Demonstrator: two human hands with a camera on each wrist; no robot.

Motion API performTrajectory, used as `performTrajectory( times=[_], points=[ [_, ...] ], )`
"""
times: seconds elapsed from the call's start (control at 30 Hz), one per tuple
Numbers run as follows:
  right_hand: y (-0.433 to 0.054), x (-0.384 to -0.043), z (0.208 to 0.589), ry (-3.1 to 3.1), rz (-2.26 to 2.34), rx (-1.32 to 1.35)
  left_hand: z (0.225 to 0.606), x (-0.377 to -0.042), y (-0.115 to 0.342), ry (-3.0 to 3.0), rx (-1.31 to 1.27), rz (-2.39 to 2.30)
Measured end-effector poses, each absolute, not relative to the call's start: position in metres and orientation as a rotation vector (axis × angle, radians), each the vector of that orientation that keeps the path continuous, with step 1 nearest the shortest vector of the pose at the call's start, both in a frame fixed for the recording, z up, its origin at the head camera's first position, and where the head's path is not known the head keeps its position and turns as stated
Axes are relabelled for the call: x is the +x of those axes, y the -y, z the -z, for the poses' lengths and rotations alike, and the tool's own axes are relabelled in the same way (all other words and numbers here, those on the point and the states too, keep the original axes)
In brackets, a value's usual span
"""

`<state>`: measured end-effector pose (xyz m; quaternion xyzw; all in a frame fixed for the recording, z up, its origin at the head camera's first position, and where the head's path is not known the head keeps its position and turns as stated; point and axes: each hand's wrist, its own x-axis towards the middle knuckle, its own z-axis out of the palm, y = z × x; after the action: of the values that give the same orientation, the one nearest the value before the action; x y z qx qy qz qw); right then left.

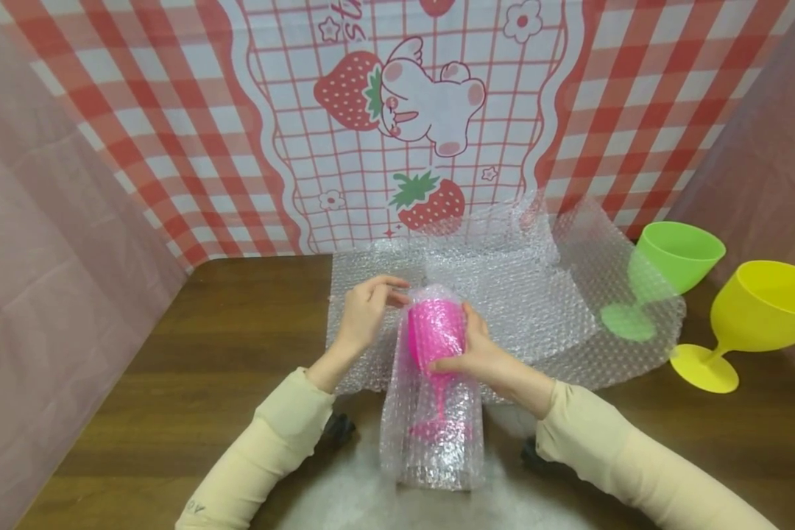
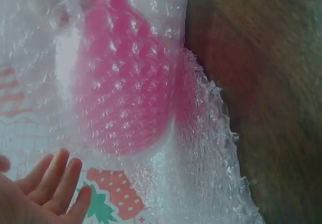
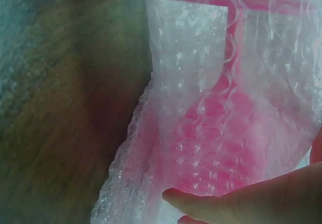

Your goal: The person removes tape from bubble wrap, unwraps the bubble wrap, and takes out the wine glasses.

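Observation:
A pink goblet [image 1: 437, 335] stands upright inside a sleeve of bubble wrap [image 1: 437, 464], near the table's front edge. My right hand [image 1: 473, 353] grips the wrapped cup part, thumb across its front; the right wrist view shows that thumb [image 3: 226, 204] against the plastic. Beside the upper left of the goblet is my left hand [image 1: 364, 309], its fingers extended toward the wrap's top. In the left wrist view the fingers of the left hand [image 2: 50, 189] are spread and apart from the pink bowl [image 2: 126, 93]. Whether they touch the wrap's edge is hard to tell.
Loose sheets of bubble wrap [image 1: 517, 294] lie behind the goblet. One flap partly covers a green goblet [image 1: 682, 254] at the right. A yellow goblet [image 1: 742, 316] stands nearer. Brown wooden table [image 1: 238, 353] extends left; a checked cloth [image 1: 192, 132] hangs at the back.

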<state>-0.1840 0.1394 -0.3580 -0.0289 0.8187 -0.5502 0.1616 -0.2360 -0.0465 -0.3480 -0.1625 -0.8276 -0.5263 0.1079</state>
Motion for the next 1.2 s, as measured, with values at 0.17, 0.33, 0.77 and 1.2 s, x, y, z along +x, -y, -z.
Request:
performTrajectory(
  times=[0.17,0.33,0.77,1.2],
  points=[
    [-0.139,-0.184,0.357,-2.343,1.552,-0.094,0.352,-0.238,0.043,2.527,-0.471,1.377],
    [-0.139,-0.184,0.355,-2.348,1.539,-0.106,0.354,-0.240,0.039,2.619,-0.464,1.326],
    [-0.145,-0.182,0.351,-2.263,1.612,-0.124,0.363,-0.248,0.036,2.749,-0.418,1.339],
    [-0.147,-0.192,0.342,-2.243,1.603,-0.086,0.366,-0.251,0.034,2.717,-0.434,1.339]
  ],
)
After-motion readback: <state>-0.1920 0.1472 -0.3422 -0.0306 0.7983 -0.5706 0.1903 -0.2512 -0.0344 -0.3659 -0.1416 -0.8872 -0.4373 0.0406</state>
